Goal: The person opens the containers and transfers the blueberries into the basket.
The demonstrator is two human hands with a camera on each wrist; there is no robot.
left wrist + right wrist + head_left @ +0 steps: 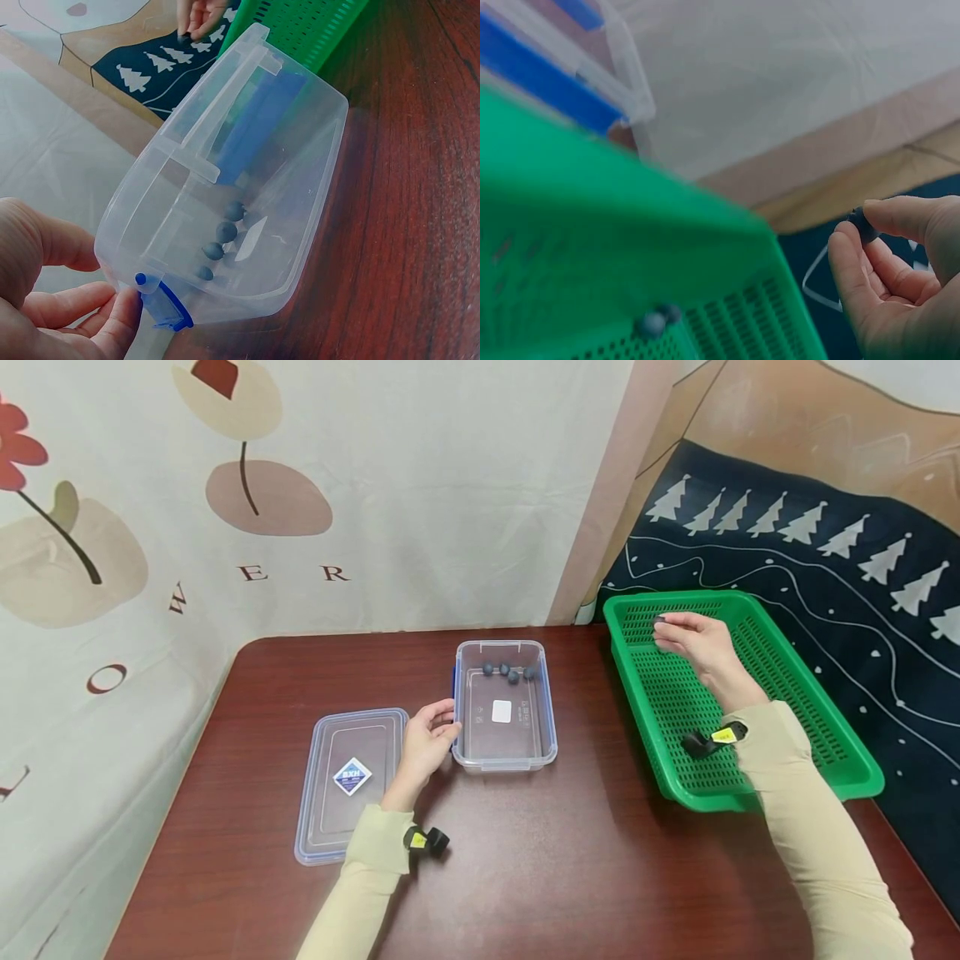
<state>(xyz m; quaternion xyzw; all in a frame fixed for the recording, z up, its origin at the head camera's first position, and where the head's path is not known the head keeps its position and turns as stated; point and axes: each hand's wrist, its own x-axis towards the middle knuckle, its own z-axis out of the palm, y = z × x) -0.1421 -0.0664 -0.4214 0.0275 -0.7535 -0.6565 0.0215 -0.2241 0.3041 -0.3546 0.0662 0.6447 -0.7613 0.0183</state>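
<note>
Blueberry (659,619), half hidden, pinched in the right hand (703,649) by the green basket (678,600) in the head view; holding the clear box (501,766) with the left hand (429,739). Left wrist view: four dim berries (226,231) inside the box, hands partly out of sight. Right wrist view: basket and box cut off, blurry dark lumps (651,325) in the basket.

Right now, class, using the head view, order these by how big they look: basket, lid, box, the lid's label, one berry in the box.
1. Basket
2. Lid and box: too alike to rank
3. Label
4. Berry
</note>
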